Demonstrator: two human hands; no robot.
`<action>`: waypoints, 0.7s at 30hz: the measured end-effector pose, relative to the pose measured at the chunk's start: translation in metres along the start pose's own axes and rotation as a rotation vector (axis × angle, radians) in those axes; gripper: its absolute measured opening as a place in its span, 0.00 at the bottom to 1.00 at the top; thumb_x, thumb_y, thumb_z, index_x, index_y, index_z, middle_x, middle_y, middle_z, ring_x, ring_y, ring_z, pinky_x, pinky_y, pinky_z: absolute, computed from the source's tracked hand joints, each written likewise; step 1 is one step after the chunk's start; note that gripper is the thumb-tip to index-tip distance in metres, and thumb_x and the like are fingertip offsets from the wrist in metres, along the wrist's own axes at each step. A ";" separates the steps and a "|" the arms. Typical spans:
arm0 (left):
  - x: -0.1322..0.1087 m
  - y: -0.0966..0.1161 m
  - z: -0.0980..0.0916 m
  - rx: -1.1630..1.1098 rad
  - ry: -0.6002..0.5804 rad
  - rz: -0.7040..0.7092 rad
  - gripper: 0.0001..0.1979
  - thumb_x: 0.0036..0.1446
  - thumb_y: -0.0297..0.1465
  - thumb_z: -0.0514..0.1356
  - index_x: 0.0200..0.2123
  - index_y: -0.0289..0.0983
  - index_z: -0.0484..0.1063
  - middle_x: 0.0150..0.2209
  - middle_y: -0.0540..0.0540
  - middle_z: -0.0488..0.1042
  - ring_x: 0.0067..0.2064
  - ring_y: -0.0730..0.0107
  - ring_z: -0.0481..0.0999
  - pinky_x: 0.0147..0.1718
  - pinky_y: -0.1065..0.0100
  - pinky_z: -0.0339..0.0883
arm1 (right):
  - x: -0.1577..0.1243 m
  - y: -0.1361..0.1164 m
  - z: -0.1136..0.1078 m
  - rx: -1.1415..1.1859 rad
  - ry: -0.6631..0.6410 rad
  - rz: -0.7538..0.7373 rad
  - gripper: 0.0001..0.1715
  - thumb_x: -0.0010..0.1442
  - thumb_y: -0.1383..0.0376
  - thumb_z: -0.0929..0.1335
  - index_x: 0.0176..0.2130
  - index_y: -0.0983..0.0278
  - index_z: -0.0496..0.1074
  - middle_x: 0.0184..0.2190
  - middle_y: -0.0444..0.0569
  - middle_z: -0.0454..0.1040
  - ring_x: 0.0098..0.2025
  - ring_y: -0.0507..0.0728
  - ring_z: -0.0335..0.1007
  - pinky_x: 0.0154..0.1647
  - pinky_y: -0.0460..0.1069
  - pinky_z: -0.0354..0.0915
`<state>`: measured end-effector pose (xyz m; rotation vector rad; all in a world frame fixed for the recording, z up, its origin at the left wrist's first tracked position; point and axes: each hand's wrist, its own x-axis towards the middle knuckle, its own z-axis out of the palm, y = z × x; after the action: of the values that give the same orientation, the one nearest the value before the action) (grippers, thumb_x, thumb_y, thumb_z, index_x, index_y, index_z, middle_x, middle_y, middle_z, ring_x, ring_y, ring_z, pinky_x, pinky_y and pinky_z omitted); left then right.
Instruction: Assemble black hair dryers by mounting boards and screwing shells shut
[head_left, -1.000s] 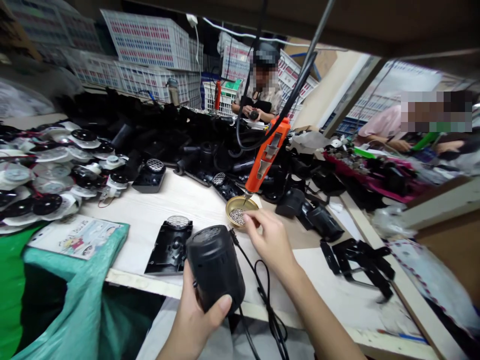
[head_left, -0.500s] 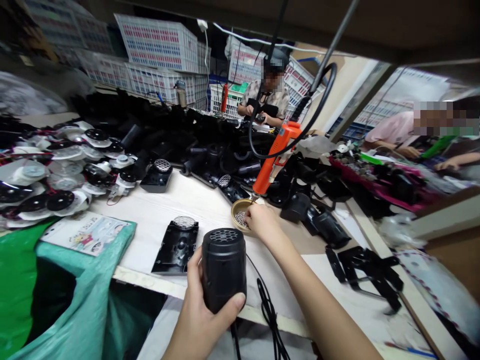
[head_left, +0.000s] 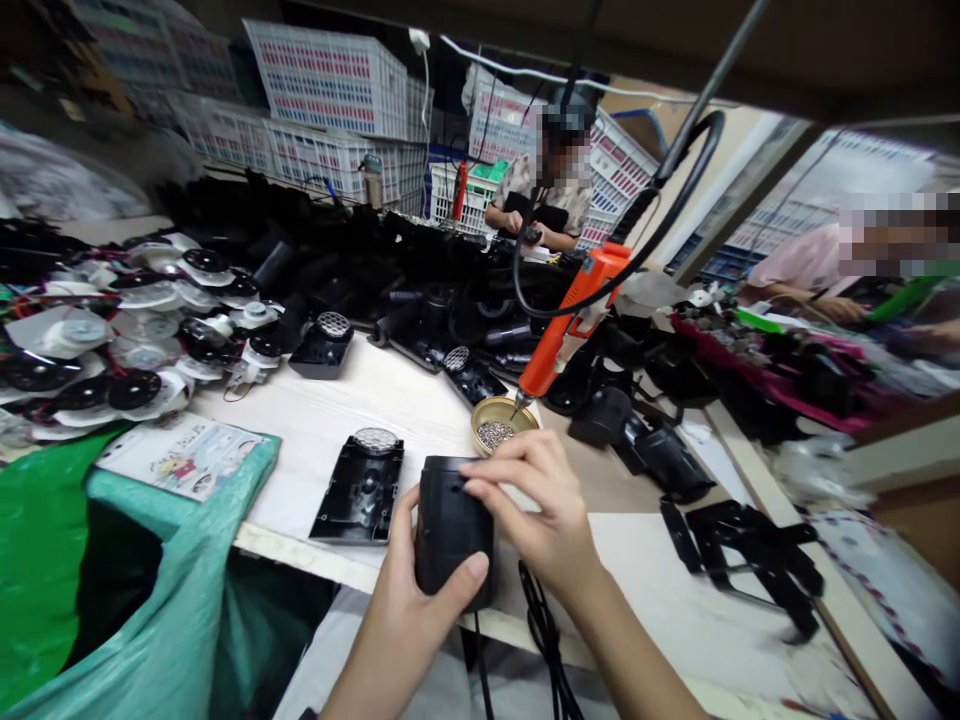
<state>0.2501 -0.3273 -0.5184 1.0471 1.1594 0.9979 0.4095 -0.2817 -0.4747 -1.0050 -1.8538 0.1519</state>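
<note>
Steadying the black housing (head_left: 454,530) over the front edge of the table (head_left: 322,410), the left hand (head_left: 420,610) is wrapped around its sides, while the right hand (head_left: 546,508) has its thumb and fingertips gathered at its upper face; whether they pinch a small part cannot be told. Good handling here probably means a firm left grip and that face kept toward the fingertips, so nothing slips. Lettering on the illustrated notebook (head_left: 184,458) is too blurred to read, and no brand can be made out on the orange screwdriver (head_left: 559,335).

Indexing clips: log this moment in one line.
left hand: holds black casing; right hand: at casing's upper end; screwdriver: tip at bowl
</note>
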 end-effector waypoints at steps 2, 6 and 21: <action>0.000 -0.001 0.000 -0.003 -0.014 0.021 0.37 0.56 0.49 0.65 0.62 0.41 0.55 0.60 0.39 0.70 0.60 0.53 0.72 0.59 0.58 0.66 | -0.002 -0.006 0.004 0.026 -0.022 -0.060 0.06 0.66 0.70 0.72 0.42 0.65 0.83 0.33 0.49 0.72 0.41 0.59 0.64 0.45 0.53 0.64; -0.001 -0.004 0.001 -0.021 -0.028 -0.013 0.39 0.54 0.48 0.66 0.63 0.41 0.54 0.58 0.39 0.72 0.57 0.52 0.74 0.55 0.57 0.68 | -0.001 -0.004 0.002 0.007 -0.081 -0.035 0.07 0.65 0.71 0.73 0.42 0.64 0.84 0.35 0.50 0.69 0.42 0.60 0.62 0.46 0.55 0.64; -0.002 0.001 0.002 0.073 -0.040 -0.046 0.40 0.55 0.48 0.64 0.64 0.42 0.51 0.56 0.38 0.71 0.56 0.50 0.74 0.54 0.55 0.67 | 0.001 -0.011 -0.011 0.051 -0.177 0.128 0.10 0.63 0.75 0.73 0.41 0.62 0.83 0.38 0.50 0.70 0.44 0.60 0.62 0.45 0.53 0.64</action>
<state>0.2522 -0.3296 -0.5168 1.0885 1.1891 0.9003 0.4124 -0.2917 -0.4631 -1.1048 -1.9340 0.3735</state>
